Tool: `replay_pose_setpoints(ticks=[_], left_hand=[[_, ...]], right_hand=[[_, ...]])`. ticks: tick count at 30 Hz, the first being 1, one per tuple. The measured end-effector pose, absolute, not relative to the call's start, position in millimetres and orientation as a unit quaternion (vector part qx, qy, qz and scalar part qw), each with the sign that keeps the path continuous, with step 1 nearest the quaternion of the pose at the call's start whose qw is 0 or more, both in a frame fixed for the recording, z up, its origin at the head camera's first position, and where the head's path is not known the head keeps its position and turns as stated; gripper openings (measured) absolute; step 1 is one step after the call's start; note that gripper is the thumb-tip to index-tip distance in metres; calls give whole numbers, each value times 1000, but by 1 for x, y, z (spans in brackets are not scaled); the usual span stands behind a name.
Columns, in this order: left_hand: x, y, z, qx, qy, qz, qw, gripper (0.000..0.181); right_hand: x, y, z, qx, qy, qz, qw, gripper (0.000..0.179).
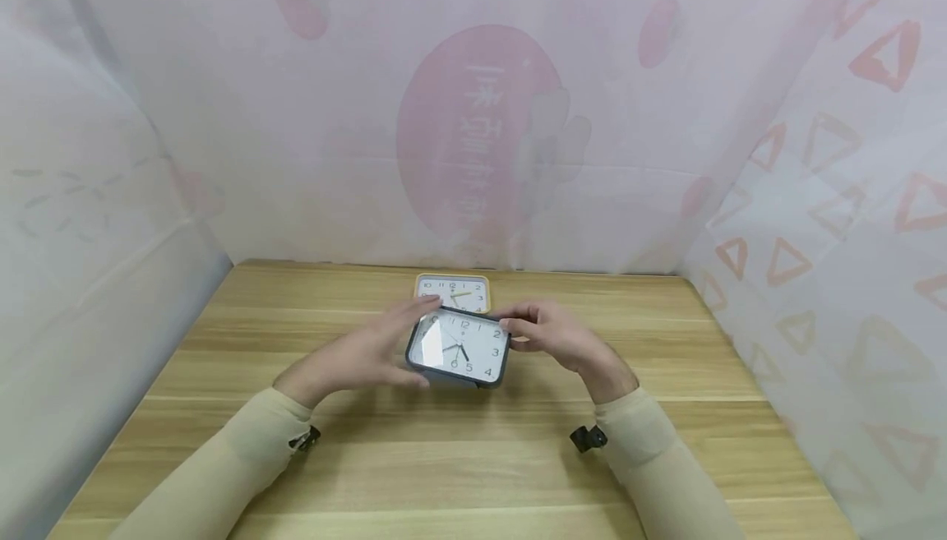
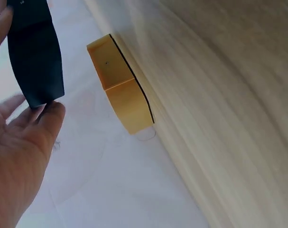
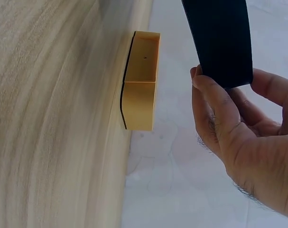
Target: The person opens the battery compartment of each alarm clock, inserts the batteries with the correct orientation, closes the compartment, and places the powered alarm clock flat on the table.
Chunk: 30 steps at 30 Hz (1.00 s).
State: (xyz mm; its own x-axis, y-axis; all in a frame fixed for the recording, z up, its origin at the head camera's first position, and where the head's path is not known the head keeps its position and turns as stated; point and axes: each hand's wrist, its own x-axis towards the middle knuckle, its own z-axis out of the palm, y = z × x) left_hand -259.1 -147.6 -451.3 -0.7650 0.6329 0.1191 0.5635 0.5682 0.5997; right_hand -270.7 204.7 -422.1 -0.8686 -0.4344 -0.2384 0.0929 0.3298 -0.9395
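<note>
A dark-framed rectangular clock (image 1: pixel 477 348), white-faced with dark numbers and hands, is held tilted above the table, its face towards the head camera. My left hand (image 1: pixel 366 357) holds its left side, a finger at the top edge and the thumb near the lower edge. At the upper right corner, my right hand (image 1: pixel 558 336) pinches the frame, thumb at the front and fingers behind. Both wrist views show the dark casing (image 2: pixel 37 57) from its side. Just behind it is a yellow-framed clock (image 1: pixel 473 292), partly hidden by the dark one; its yellow casing (image 3: pixel 139 104) rests on the table.
The wooden table (image 1: pixel 459 466) reaches back to a pale, pink-printed fabric wall (image 1: pixel 340 129). More fabric walls stand at left and right. A small black piece (image 1: pixel 588 439) sits by the right cuff, another by the left cuff (image 1: pixel 284 425).
</note>
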Motion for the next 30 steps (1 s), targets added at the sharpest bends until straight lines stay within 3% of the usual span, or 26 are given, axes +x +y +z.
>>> replay_pose_setpoints(ticks=[8, 19, 30], left_hand=[[-254, -136, -457, 361, 890, 277, 27, 122], [-252, -134, -456, 277, 913, 297, 47, 117], [-255, -137, -466, 277, 918, 278, 60, 116]], right_hand=[[-270, 201, -429, -107, 781, -567, 240, 37], [-271, 210, -424, -122, 783, -570, 218, 54], [-271, 213, -421, -129, 794, -560, 198, 54]])
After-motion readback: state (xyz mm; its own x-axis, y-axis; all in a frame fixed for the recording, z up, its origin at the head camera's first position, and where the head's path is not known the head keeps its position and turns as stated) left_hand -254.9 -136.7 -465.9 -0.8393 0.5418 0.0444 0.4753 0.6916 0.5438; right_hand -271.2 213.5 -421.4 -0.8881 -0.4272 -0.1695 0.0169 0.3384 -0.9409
